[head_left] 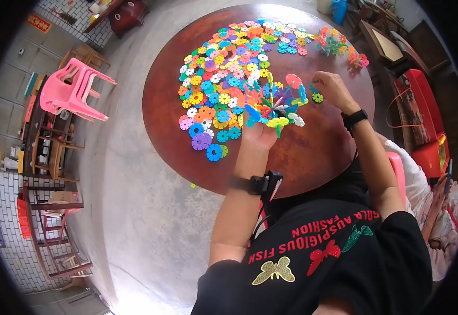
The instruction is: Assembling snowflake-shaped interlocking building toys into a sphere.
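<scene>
My left hand (260, 135) is closed round the lower part of a many-coloured cluster (277, 107) of interlocking plastic flower discs, held up over the round table. Its lower pieces partly hide in the palm. To the right of the cluster, my right hand (332, 88) has its fingers bent into a pinch. A teal disc edge shows at its fingertips, with a lime-green disc (317, 98) just below; whether the two are joined I cannot tell. Many loose flower discs (201, 140) spread over the left and far parts of the brown tabletop (166, 94).
Two more built clusters, one mixed-colour (332, 42) and one red-pink (357, 59), stand at the table's far right. Pink stacked chairs (71, 89) are off to the left. At right sits another person (423, 210), beside a red box (423, 105). One green disc (193, 185) lies on the floor.
</scene>
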Action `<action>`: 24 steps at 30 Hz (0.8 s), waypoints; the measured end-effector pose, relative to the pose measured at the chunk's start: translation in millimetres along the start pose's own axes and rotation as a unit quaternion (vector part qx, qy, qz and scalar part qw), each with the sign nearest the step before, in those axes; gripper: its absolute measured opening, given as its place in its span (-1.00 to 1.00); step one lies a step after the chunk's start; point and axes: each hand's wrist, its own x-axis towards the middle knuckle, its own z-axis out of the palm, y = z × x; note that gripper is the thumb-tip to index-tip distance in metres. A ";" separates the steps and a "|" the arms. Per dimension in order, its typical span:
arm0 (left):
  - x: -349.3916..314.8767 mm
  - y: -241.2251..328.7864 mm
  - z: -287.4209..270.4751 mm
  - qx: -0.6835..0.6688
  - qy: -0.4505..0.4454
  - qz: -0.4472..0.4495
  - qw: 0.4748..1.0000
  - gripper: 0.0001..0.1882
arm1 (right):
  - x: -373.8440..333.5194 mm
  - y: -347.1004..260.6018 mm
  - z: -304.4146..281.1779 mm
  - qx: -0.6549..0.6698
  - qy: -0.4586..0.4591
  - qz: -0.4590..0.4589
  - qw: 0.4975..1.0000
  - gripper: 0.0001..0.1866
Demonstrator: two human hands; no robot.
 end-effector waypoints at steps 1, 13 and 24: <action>-0.6 0.5 0.6 -0.023 -0.042 -0.016 0.999 -0.43 | -1.3 -1.0 0.1 0.001 0.001 0.001 1.000 -0.88; -5.1 -4.7 14.4 0.046 -0.031 -0.122 0.991 -0.53 | 2.2 -102.4 -48.4 0.349 -0.032 -0.065 0.934 -0.82; -11.5 -12.6 24.3 0.157 -0.012 -0.067 0.985 -0.59 | 8.7 -103.2 -45.8 0.297 -0.069 -0.129 0.944 -0.89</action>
